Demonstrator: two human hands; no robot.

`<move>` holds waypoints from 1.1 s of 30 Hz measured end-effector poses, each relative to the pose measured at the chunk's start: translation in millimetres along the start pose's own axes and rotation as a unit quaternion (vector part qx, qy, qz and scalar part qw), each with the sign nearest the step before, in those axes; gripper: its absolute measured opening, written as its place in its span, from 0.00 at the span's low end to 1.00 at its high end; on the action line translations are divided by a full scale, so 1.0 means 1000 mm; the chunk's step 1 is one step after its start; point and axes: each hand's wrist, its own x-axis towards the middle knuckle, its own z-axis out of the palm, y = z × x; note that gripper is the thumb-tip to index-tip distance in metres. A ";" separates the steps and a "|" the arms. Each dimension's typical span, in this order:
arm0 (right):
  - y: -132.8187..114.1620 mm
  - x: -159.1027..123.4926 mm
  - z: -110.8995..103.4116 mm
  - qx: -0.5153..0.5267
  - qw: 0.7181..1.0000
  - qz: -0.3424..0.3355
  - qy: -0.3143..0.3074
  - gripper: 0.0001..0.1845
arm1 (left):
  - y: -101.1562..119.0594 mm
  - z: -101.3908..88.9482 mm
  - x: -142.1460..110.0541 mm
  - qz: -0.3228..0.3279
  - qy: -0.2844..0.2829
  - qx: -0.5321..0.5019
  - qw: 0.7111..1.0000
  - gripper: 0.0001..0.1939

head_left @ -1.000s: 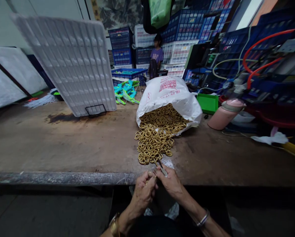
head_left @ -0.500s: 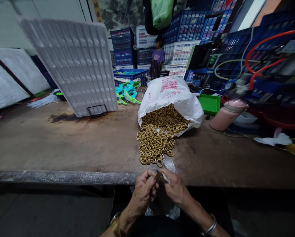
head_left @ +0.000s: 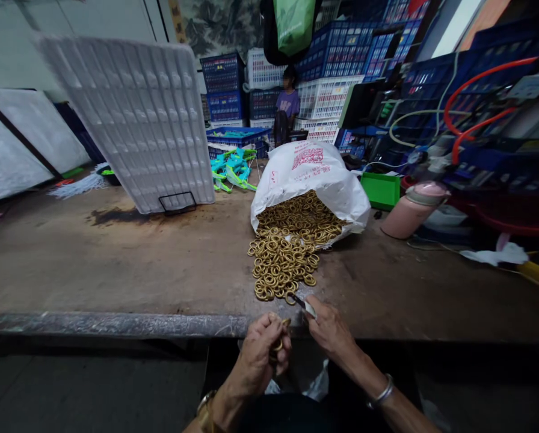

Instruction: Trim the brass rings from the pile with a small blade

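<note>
My left hand (head_left: pixel 264 349) is closed around several gold-coloured rings (head_left: pixel 277 345) just off the table's front edge. In my right hand (head_left: pixel 330 328) is a small knife-like tool (head_left: pixel 306 307) with a dark, narrow tip and a pale part by the fingers. Its tip reaches a single ring (head_left: pixel 290 297) at the near end of a loose ring pile (head_left: pixel 284 261); whether it goes through the ring I cannot tell. The pile spills from the mouth of a white sack (head_left: pixel 312 171) lying on its side, with more rings inside.
A ridged translucent plastic tray (head_left: pixel 138 120) leans upright on the wooden table (head_left: pixel 183 258). Behind the sack lie turquoise and green plastic pieces (head_left: pixel 233 168). On the right stand a green tray (head_left: pixel 380 190) and a pink bottle (head_left: pixel 414 210). A person (head_left: pixel 288 105) sits by stacked crates.
My right hand has moved forward and right, away from my left hand, bringing the tool's tip to the ring at the pile's near end. My left hand stays almost in place, its rings now showing.
</note>
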 end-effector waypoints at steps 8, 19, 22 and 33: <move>-0.013 0.020 0.008 -0.017 0.999 0.046 0.014 0.07 | -0.002 -0.012 0.006 -0.036 0.034 -0.053 0.997 0.14; -0.010 0.022 0.006 0.016 0.999 0.049 -0.005 0.05 | -0.003 -0.020 0.012 -0.083 0.019 -0.137 0.987 0.10; -0.006 0.021 0.009 0.154 0.986 0.061 -0.004 0.06 | -0.005 -0.020 0.015 -0.062 0.035 -0.113 0.991 0.11; -0.041 -0.002 -0.015 0.529 0.781 0.176 -0.283 0.08 | 0.006 -0.018 0.021 0.063 0.060 0.214 0.973 0.19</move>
